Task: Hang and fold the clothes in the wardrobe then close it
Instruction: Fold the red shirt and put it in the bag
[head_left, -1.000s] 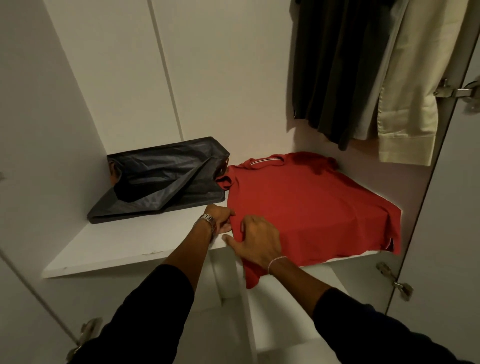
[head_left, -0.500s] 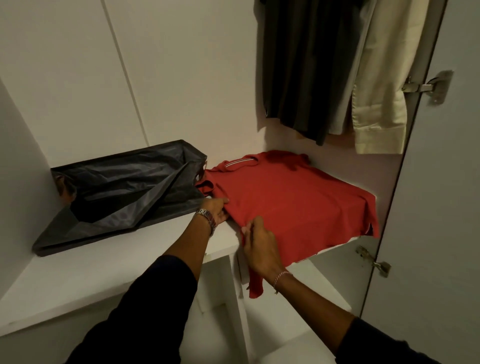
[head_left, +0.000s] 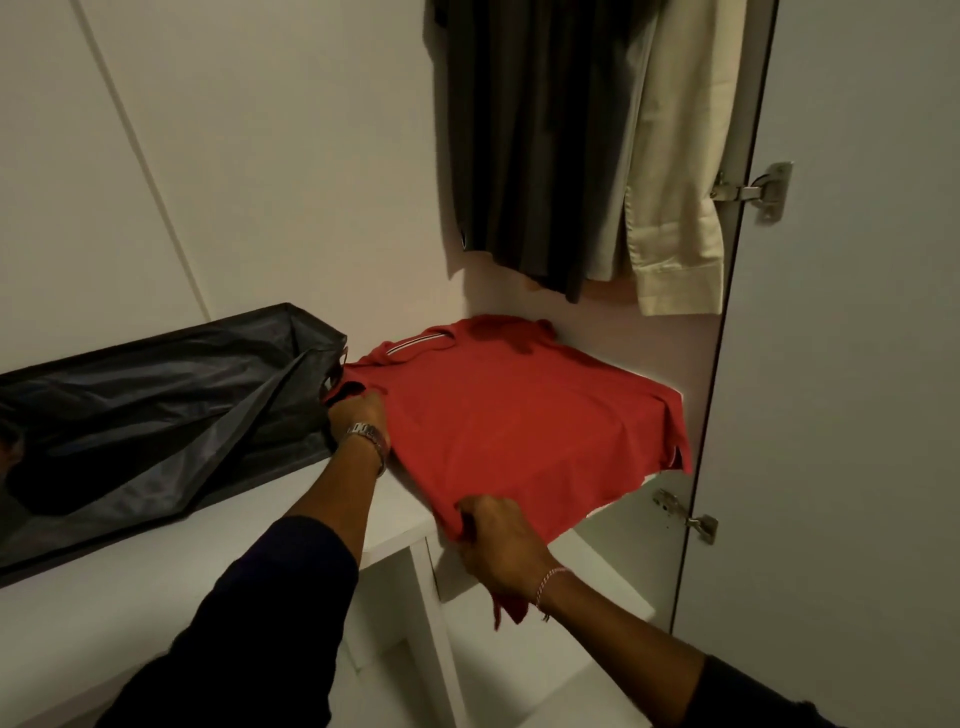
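Wardrobe interior (head_left: 260, 156), white, door open; red shirt (head_left: 519, 426) laid flat on the shelf (head_left: 156, 561), both hands on it.

Wardrobe door (head_left: 857, 364), at 3 o'clock, open, two metal hinges on its inner edge. Black fabric bag (head_left: 156, 415), at 9 o'clock, lying slack on the shelf, its right end touching the shirt. Red shirt, centre, collar toward 12 o'clock, near corner hanging over the shelf edge. Dark hanging garment (head_left: 530, 145), at 12 o'clock, above the shirt. Cream hanging garment (head_left: 680, 197), at 1 o'clock, just beside the dark one. Left hand (head_left: 358, 415), watch at the wrist, grip clamped on the shirt's left sleeve edge. Right hand (head_left: 498, 540), thread bracelet at the wrist, grip clamped on the bunched near hem at 6 o'clock.
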